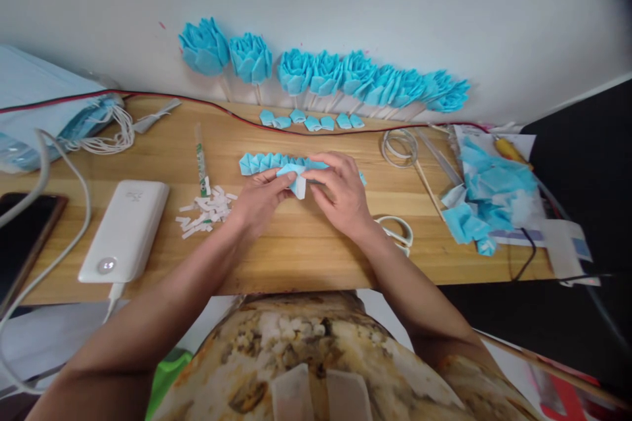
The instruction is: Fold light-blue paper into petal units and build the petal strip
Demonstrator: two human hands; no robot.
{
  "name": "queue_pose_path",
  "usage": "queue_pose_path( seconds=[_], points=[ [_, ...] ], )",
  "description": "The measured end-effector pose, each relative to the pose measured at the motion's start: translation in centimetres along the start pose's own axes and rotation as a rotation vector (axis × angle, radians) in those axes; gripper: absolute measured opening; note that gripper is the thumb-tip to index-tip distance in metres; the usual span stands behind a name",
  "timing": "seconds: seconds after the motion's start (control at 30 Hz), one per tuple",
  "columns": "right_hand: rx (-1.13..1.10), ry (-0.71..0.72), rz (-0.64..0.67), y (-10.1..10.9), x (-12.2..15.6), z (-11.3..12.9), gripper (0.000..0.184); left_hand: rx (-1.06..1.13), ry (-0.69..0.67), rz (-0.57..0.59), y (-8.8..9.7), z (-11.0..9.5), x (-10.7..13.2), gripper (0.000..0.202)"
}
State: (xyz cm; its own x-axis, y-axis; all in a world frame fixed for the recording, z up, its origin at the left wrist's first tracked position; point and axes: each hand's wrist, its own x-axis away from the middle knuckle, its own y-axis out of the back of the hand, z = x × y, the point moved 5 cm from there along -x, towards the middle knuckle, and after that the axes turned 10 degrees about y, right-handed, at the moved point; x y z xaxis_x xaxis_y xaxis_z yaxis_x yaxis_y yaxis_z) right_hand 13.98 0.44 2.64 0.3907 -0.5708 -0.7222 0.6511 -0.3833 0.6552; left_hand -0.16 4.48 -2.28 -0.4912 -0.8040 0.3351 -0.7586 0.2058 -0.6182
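Note:
Between my two hands, just above the wooden desk, is a folded blue petal piece (297, 184) with a pale underside. My left hand (264, 197) pinches its left side with thumb and fingers. On its other side, my right hand (340, 191) has its fingers closed on the right edge. Right behind them lies a row of folded blue petals (269, 162), partly hidden by my hands. White scissors (399, 231) rest beside my right wrist. A pile of small white strips (207, 212) is left of my left hand.
Blue flowers on sticks (293, 72) lean along the wall, with loose petals (312, 122) before them. A white power bank (126, 230) and phone (29, 237) are at left. Tape (399, 148), a wooden stick (428, 187) and blue scraps (496, 181) lie right. A red-black cable (207, 104) crosses behind.

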Motion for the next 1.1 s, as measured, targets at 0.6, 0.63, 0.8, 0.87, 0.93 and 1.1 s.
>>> queue_pose_path(
  seconds=[0.6,0.63,0.8,0.87,0.93,1.1],
  points=[
    [-0.451,-0.499,-0.051,-0.6,1.1,-1.5,0.014,-0.399,-0.1,-0.157,0.4,0.0,0.1,0.021],
    [-0.467,-0.514,-0.053,-0.8,1.2,-1.6,0.013,-0.417,-0.106,-0.157,0.3,0.0,0.1,0.02],
    [-0.514,-0.565,-0.064,-1.2,1.3,-1.9,0.012,-0.481,-0.127,-0.148,0.3,-0.1,0.2,0.02],
    [-0.526,-0.577,-0.072,-1.3,1.4,-2.0,0.012,-0.491,-0.129,-0.154,0.3,-0.2,0.2,0.021],
    [-0.526,-0.587,-0.067,-1.3,1.4,-2.0,0.012,-0.499,-0.125,-0.161,0.3,-0.2,0.2,0.021],
    [-0.495,-0.568,-0.061,-1.1,1.3,-2.0,0.012,-0.489,-0.117,-0.161,0.1,-0.2,0.2,0.024]
  ],
)
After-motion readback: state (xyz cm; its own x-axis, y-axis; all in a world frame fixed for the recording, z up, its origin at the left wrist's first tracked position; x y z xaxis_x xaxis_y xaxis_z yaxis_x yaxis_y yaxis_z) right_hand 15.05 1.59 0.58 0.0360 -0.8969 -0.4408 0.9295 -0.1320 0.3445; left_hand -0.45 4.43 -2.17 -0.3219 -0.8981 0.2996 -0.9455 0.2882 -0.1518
